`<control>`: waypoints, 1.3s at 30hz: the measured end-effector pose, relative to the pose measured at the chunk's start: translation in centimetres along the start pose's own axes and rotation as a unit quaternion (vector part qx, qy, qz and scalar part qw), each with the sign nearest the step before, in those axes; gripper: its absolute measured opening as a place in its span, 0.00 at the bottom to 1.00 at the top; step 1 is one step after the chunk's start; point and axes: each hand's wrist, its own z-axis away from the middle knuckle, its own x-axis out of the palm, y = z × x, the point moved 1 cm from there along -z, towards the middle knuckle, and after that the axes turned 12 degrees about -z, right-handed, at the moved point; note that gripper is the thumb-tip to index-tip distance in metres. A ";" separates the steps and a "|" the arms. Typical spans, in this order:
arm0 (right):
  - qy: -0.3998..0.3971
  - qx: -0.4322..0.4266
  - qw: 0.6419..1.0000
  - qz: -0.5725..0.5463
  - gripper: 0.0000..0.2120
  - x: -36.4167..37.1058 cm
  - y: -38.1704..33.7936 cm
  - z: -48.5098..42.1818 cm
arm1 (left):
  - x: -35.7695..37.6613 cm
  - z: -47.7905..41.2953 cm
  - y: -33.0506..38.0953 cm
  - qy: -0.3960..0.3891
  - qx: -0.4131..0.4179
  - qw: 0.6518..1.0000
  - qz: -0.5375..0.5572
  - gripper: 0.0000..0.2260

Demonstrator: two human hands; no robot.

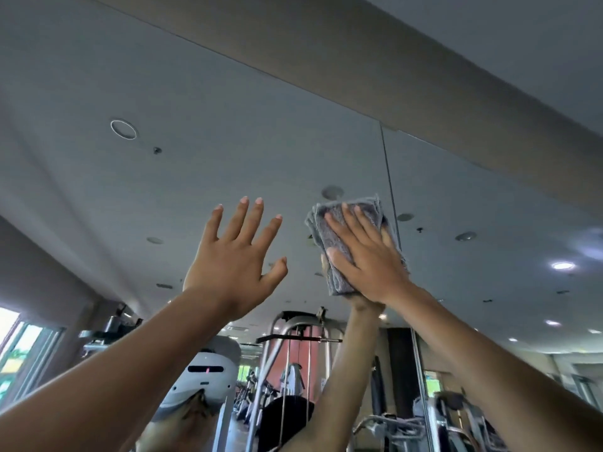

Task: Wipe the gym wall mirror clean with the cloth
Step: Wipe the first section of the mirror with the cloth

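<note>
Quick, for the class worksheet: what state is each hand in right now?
Left hand: open, fingers spread, holding nothing.
Right hand: open, fingers straight, pressing the cloth flat against the mirror.

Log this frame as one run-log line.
step: wipe mirror, upper area | right hand: flat, pressing cloth on mirror | left hand: open, raised, empty | nearby: mirror seam right of cloth
</note>
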 end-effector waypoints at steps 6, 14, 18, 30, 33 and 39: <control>0.063 0.137 0.989 0.001 0.31 0.1 2.1 0.8 | 0.0 0.2 0.1 0.000 0.013 1.000 -0.004 0.35; 0.066 0.136 0.989 0.009 0.35 1.6 -4.2 -3.9 | -0.1 0.0 0.1 0.005 0.009 1.000 -0.010 0.35; 0.011 -0.079 0.996 0.028 0.30 1.1 -0.6 0.8 | 0.0 0.1 0.1 0.008 0.006 1.000 -0.007 0.35; 0.051 0.091 0.994 0.014 0.29 0.4 -3.4 -6.7 | -0.1 -0.7 -1.1 0.053 0.043 0.997 -0.019 0.32; 0.004 -0.092 0.995 0.039 0.30 0.6 -2.9 -3.5 | -0.5 -1.1 -2.7 0.059 0.085 0.994 -0.047 0.30; 0.038 -0.030 0.999 -0.003 0.30 0.0 1.6 -1.5 | -0.5 -0.3 -6.7 0.064 0.146 0.987 -0.032 0.25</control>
